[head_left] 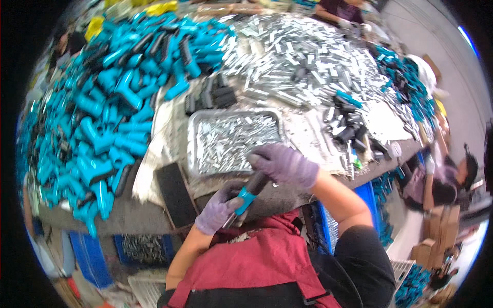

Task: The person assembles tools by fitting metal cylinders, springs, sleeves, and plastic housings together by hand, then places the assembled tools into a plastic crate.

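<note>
Just in front of my apron, a black-and-teal handle [248, 197] is held slantwise, with a grey metal piece sticking out of its lower end. My left hand [220, 209], in a purple-grey glove, is closed around its teal lower part. My right hand [286, 163], gloved alike, is bent over the black upper end, with its fingertips partly hidden. Beyond the hands lies a metal tray [192, 149] full of small silvery metal pieces. A dark flat rectangular slab [175, 195] rests on the table left of my left hand.
Teal plastic handles [97, 138] heap up on the left. Loose metal strips [303, 56] cover the far table. Black sleeves [215, 94] lie behind the tray, and black parts [346, 128] to its right. A blue bin [367, 197] stands below the right edge. Other people work farther off.
</note>
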Motion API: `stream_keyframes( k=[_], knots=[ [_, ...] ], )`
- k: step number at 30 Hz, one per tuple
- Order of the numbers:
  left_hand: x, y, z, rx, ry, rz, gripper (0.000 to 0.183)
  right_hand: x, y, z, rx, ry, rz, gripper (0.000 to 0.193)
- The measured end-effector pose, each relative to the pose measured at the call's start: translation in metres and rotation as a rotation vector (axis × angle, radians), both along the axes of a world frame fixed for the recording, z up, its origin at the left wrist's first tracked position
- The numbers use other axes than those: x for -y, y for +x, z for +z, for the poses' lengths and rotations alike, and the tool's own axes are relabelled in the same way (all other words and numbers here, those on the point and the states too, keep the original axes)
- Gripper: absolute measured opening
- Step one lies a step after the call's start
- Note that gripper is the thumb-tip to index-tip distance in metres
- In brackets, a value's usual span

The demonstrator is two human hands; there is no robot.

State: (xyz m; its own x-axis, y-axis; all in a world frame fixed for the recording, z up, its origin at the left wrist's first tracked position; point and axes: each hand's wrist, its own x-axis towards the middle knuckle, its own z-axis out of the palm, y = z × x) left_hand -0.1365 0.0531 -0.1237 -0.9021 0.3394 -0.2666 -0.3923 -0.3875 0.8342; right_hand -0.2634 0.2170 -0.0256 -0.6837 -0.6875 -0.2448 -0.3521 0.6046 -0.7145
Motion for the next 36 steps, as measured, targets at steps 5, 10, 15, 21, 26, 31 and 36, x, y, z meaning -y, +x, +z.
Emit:
stream_keyframes(
  k=[5, 10, 15, 21, 26, 31, 36],
  knots=[
    [-0.004, 0.002, 0.002, -0.166, 0.131, 0.132, 0.077, 0.007, 0.014, 0.01, -0.189, 0.047, -0.012, 0.038],
    [-0.002, 0.011, -0.005, -0.147, 0.12, 0.045, 0.066, -0.013, -0.02, -0.004, 0.263, -0.247, 0.262, 0.046],
    [-0.008, 0.0, 0.0, -0.081, 0.184, 0.071, 0.063, -0.05, -0.144, -0.045, 0.9, -1.032, -0.444, 0.067],
    [-0.008, 0.0, 0.005, -0.147, 0.142, 0.046, 0.063, -0.156, -0.241, -0.073, 0.878, -1.586, -0.784, 0.059],
    [-0.006, 0.001, 0.003, -0.135, 0.148, 0.085, 0.063, -0.179, -0.212, -0.02, 0.57, -1.69, -1.004, 0.045],
    [-0.009, 0.002, 0.002, -0.131, 0.145, 0.074, 0.063, -0.153, -0.111, -0.038, 0.608, -1.284, -0.611, 0.036],
    [-0.006, 0.007, 0.001, -0.083, 0.138, 0.079, 0.064, -0.091, -0.074, -0.013, 0.251, -0.556, -0.518, 0.031]
  ],
)
